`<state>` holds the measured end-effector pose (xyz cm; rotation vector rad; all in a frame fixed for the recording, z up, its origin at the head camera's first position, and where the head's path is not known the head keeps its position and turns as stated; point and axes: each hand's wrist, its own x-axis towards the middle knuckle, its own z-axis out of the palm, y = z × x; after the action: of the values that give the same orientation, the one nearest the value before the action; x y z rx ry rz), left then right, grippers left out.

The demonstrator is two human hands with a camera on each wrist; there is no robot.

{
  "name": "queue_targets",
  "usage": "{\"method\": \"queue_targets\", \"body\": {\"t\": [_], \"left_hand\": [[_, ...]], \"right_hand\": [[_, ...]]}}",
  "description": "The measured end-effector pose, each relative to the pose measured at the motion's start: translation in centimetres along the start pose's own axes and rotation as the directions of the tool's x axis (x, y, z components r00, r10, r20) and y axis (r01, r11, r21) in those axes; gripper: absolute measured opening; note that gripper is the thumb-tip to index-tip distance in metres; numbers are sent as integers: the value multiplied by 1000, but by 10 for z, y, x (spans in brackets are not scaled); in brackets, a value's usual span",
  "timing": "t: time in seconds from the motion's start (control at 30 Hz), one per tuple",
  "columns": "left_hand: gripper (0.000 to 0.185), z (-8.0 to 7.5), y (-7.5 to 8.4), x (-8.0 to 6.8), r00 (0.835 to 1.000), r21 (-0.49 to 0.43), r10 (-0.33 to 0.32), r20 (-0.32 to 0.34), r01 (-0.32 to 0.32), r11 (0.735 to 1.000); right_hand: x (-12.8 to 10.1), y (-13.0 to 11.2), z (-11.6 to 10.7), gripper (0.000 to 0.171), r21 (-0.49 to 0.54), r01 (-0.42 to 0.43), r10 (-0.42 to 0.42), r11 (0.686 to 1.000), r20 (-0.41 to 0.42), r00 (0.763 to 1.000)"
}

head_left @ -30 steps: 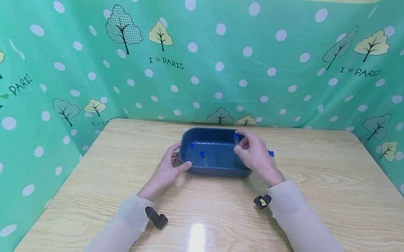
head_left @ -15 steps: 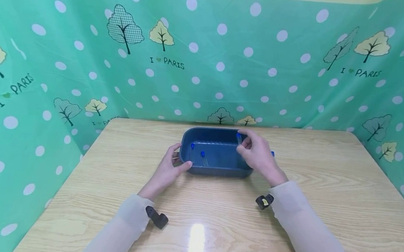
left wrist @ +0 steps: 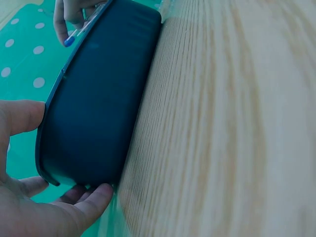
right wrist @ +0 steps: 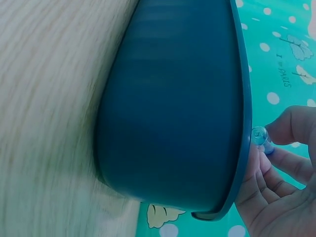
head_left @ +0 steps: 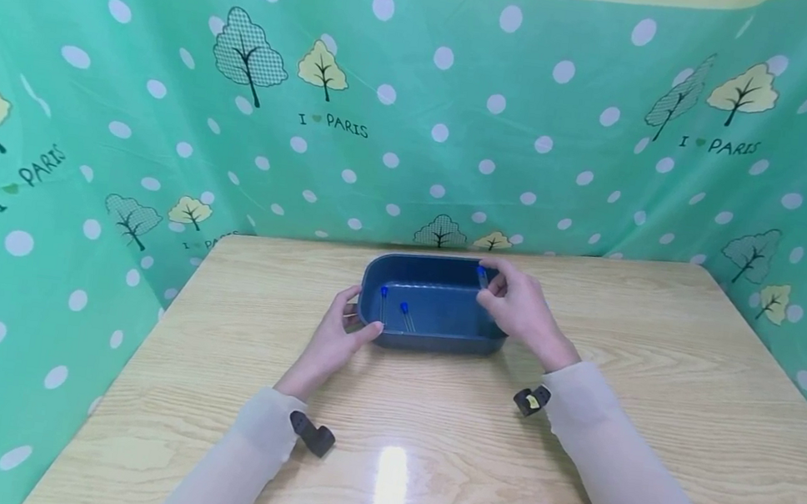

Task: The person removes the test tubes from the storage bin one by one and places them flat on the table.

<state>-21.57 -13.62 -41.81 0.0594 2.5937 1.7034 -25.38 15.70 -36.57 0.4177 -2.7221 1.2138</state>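
A dark blue plastic tray [head_left: 438, 336] stands on the wooden table [head_left: 424, 456] near its far edge. My left hand [head_left: 343, 330] grips the tray's left end, thumb on the front corner, fingers round the side; the left wrist view shows the tray wall [left wrist: 98, 108] between the thumb [left wrist: 19, 116] and the fingers [left wrist: 91, 200]. Over the tray's right end, my right hand [head_left: 518, 304] pinches a small clear tube with a blue cap [head_left: 482, 275]. In the right wrist view the tube [right wrist: 259, 137] is just past the tray rim [right wrist: 242, 98]. Two more blue-capped tubes [head_left: 393, 308] lie inside the tray.
Green dotted cloth [head_left: 420, 119] with tree prints walls the table at the back, left and right. Black camera mounts sit on my left wrist [head_left: 313, 434] and right wrist [head_left: 531, 400]. Bare wood stretches in front of the tray and to its right.
My right hand has shifted slightly right and back with the tube, and now hides the blue cap seen earlier on the table beside it. The left hand and tray have stayed put.
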Motion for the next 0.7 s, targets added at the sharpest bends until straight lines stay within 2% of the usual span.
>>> {"method": "queue_targets", "body": {"t": [0.5,0.7], "left_hand": [[76,0,1,0,1000,2,4,0,-4,1000],[76,0,2,-1,1000,-15,5,6,-5,1000]], "right_hand": [[-1,-1,-5,51,6,-23,23,1000,18,1000],[0,3,-7,50,-19,-7,7,1000,6,1000]]}}
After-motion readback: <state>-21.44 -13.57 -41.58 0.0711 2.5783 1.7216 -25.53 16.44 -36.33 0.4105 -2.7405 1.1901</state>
